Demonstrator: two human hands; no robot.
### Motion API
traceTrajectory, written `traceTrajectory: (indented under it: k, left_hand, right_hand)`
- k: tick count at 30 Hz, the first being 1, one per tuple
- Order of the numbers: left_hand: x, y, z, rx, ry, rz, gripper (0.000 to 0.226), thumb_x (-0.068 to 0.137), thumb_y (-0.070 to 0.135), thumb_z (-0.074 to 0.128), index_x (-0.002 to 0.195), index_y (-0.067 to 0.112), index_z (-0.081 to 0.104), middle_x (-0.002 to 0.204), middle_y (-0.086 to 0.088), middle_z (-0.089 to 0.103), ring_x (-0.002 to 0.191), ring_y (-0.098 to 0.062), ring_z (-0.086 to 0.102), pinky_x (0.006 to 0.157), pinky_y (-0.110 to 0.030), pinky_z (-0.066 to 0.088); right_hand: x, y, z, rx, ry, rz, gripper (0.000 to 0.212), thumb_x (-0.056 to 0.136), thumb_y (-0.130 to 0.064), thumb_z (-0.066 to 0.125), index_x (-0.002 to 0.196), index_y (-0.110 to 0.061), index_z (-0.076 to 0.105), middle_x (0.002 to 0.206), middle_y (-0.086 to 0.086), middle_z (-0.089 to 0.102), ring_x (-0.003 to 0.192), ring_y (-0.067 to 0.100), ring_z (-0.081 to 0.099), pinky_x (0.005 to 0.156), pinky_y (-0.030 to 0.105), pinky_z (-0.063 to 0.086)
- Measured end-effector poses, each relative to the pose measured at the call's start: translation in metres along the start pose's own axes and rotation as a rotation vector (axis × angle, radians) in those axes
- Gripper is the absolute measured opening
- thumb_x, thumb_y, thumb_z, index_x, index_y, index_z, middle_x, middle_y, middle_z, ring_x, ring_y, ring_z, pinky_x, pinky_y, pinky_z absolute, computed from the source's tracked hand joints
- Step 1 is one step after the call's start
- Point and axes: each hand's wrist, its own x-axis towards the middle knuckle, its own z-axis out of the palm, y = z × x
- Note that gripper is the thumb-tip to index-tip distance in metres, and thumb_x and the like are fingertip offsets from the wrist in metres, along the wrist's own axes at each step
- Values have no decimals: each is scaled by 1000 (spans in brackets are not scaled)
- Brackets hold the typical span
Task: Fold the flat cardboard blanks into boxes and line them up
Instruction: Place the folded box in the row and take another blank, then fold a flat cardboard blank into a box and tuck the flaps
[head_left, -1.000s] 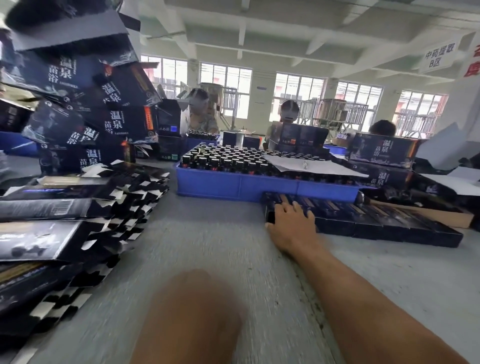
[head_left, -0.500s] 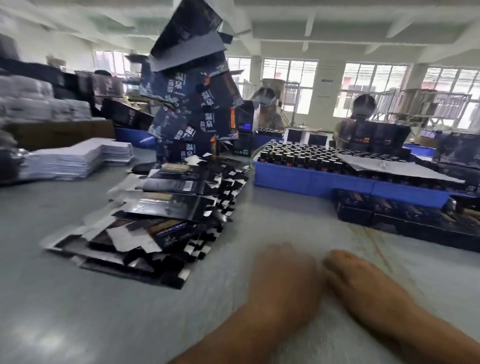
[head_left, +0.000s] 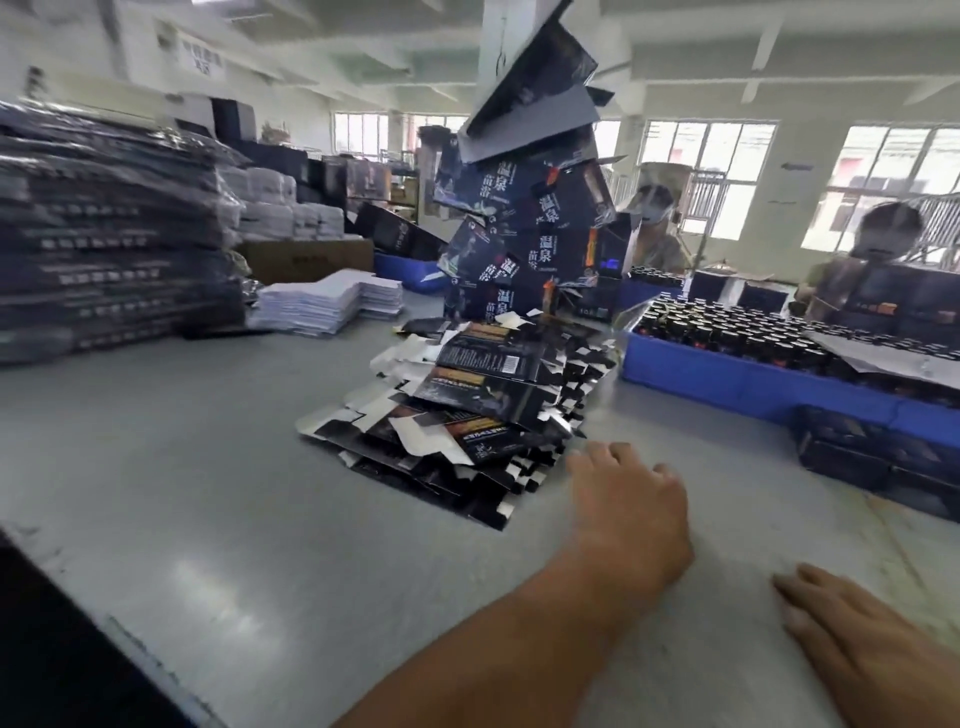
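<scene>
Left hand (head_left: 631, 512) near blanks (head_left: 467, 415) — right hand (head_left: 862, 644) flat — table (head_left: 208, 493).

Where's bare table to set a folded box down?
Widest free patch: grey table left of the blanks pile, bordered behind by wrapped stacks and white sheets. Also bare near the left hand and right hand. Crowded right: blue crate and boxes; narrow gap between pile and crate.

The left hand (head_left: 631, 512) reached far forward on a bare, outstretched forearm — back up, fingers loosely bent and holding nothing. The right hand (head_left: 857, 644) lay near, at the lower right — palm down, fingers straight.
</scene>
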Motion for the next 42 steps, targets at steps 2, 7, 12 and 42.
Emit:
traceTrajectory:
  k: [2,7,12,42]
  left_hand:
    - [6,-14,-10,42,-18,-118,49,98,37,47,140,12,45,146,-32,37,132,-52,36,111,-65,23]
    - [17,-50,-18,33,-199,-366,60,99,38,46,151,17,25,151,-41,23,138,-59,27,115,-68,14]
    - [12,-43,-21,127,-261,-321,60,96,37,48,148,15,29,141,-31,36,122,-50,47,105,-62,32]
    - [2,14,17,-159,-217,-35,100,72,91,42,153,36,20,149,-11,41,137,-31,38,113,-49,32]
  right_hand:
    - [-4,-6,-5,1,22,18,46,102,-53,30,148,-50,28,163,-19,16,152,5,17,124,28,13]
    - [-15,-20,-12,-37,23,52,46,103,-55,24,149,-52,23,164,-22,11,151,2,13,123,27,17]
    - [-21,-25,-17,-41,23,54,46,102,-59,25,148,-54,23,162,-26,11,150,-1,14,121,24,16]
    - [-30,-13,-30,359,262,187,32,105,-18,48,135,-23,59,134,-6,62,115,3,54,97,15,36]
